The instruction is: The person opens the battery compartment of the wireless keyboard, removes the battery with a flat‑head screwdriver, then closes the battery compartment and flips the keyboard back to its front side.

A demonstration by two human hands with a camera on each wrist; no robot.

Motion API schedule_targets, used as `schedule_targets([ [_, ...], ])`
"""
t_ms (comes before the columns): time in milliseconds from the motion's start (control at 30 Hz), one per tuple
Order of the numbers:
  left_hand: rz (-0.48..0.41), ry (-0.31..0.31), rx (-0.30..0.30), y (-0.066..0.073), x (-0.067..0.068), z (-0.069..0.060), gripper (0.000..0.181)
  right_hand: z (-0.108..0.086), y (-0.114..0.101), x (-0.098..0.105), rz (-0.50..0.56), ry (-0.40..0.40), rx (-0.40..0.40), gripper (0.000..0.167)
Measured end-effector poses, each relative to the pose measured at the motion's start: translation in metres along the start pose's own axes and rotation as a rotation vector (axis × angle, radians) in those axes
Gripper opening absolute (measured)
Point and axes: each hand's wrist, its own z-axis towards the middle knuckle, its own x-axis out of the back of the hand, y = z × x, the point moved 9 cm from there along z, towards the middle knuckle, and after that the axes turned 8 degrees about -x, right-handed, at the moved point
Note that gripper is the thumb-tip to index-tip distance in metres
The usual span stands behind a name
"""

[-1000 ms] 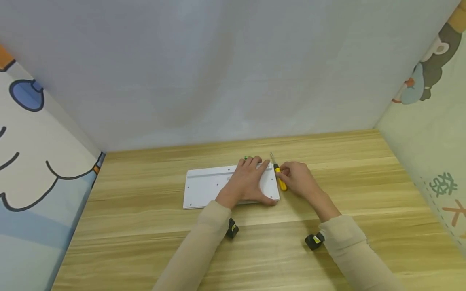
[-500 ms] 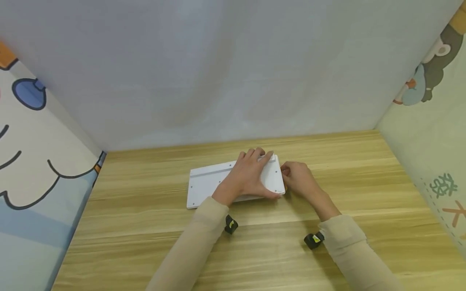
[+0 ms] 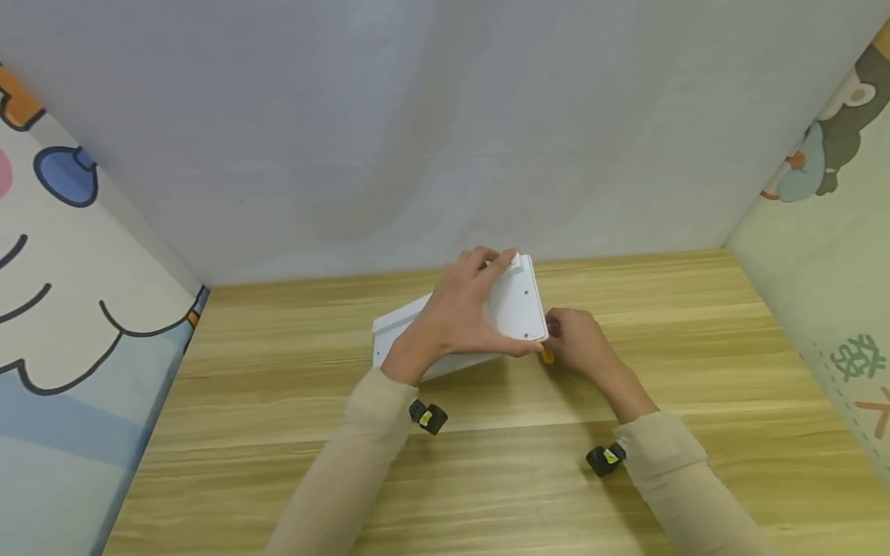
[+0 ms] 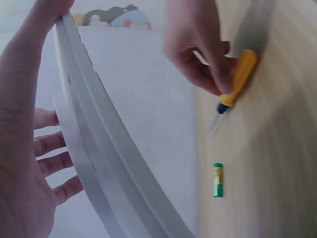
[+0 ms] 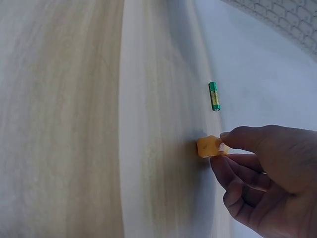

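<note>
A white keyboard (image 3: 521,305) is underside up toward the head camera, its right end raised and its left end low at the table. My left hand (image 3: 452,313) grips it across its width, thumb on the near edge and fingers over the far edge. Its keys (image 5: 290,17) show in the top corner of the right wrist view. My right hand (image 3: 582,340) pinches a screwdriver (image 4: 241,74) with a yellow handle close to the tabletop; the shaft shows in the left wrist view. In the head view the keyboard hides most of this tool.
A green battery (image 4: 218,180) lies on the wooden table (image 3: 501,479), beyond the screwdriver's tip and hidden from the head view behind the keyboard. A pale wall (image 3: 361,139) rises along the table's back edge, with printed panels at both sides.
My left hand has lifted the keyboard's right end from the table and tilted it up. The right hand, beside the screwdriver, has hardly moved. The battery's green end has gone from the head view.
</note>
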Motion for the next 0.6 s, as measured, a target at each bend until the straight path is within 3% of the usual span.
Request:
schedule_targets([
  [233, -0.100, 0.131, -0.011, 0.005, 0.035, -0.004, 0.121, 0.001, 0.001, 0.000, 0.001, 0.016, 0.021, 0.028],
  [600, -0.305, 0.317, -0.026, 0.003, 0.070, -0.017, 0.120, 0.002, 0.002, 0.002, 0.003, 0.004, 0.017, 0.031],
])
